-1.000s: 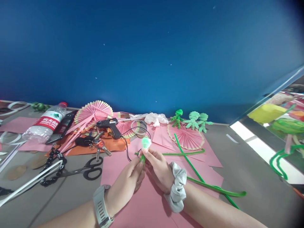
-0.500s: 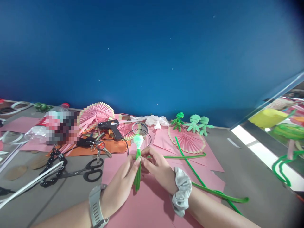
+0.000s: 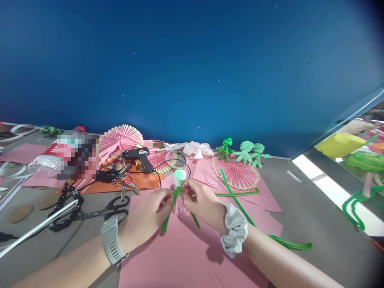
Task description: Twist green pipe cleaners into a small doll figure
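Note:
My left hand [image 3: 147,216] and my right hand [image 3: 204,204] meet over a sheet of pink paper [image 3: 180,256], both pinched on a green pipe-cleaner figure [image 3: 177,188]. Its pale green ball head points away from me and two green strands splay down toward me from between my fingers. A grey watch sits on my left wrist and a grey scrunchie [image 3: 235,235] on my right wrist. Long green pipe cleaners [image 3: 240,200] lie on the paper just right of my right hand.
Black scissors [image 3: 102,208], keys [image 3: 123,182], a black glue gun [image 3: 138,156], pink paper fans [image 3: 120,140], a water bottle [image 3: 45,160] and black beads [image 3: 64,204] crowd the left. Three green pipe-cleaner figures [image 3: 243,152] stand by the blue wall [image 3: 192,72].
My hands turned the figure; its lower strands, held together before, now spread apart in two legs. Both hands shifted slightly away from me and to the left.

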Tool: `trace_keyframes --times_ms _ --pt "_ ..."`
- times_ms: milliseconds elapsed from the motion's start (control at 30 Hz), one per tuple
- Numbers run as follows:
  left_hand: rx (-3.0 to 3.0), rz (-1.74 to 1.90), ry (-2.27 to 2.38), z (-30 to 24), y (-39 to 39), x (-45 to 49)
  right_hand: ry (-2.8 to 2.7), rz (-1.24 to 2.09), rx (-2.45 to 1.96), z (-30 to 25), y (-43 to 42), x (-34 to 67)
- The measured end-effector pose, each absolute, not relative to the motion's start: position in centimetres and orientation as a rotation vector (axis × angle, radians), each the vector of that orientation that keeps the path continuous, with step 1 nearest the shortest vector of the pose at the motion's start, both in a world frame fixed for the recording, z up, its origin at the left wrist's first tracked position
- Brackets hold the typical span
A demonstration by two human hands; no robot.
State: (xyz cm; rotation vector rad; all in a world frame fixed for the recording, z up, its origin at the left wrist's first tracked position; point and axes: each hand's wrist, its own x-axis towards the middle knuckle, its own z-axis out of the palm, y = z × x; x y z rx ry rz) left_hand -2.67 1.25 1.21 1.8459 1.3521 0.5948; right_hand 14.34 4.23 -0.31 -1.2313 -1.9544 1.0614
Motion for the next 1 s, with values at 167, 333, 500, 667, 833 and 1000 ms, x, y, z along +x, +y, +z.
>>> trace_keyframes --times_ms 167,333,500,667,833,1000 --pt "1.877 0.606 1.283 2.3 1.2 -2.8 -2.071 1.019 -1.238 0.5 4.3 14.7" --pt "1.747 0.612 1.167 2.2 1.2 -2.9 -2.161 1.026 -1.180 1.2 3.8 14.6" --pt "1.450 0.689 1.076 1.9 1.1 -3.4 -2.216 1.028 -1.145 1.1 3.3 14.5" --pt "1.580 0.740 1.182 2.5 1.2 -3.4 -2.362 0.878 -1.183 1.3 3.2 14.6" --pt "2.024 0.604 1.381 2.0 1.4 -3.3 -2.568 0.610 -1.316 1.3 3.6 14.7" --pt "2.401 0.356 1.514 0.7 1.8 -4.0 -2.690 0.447 -1.365 0.9 3.6 14.8"
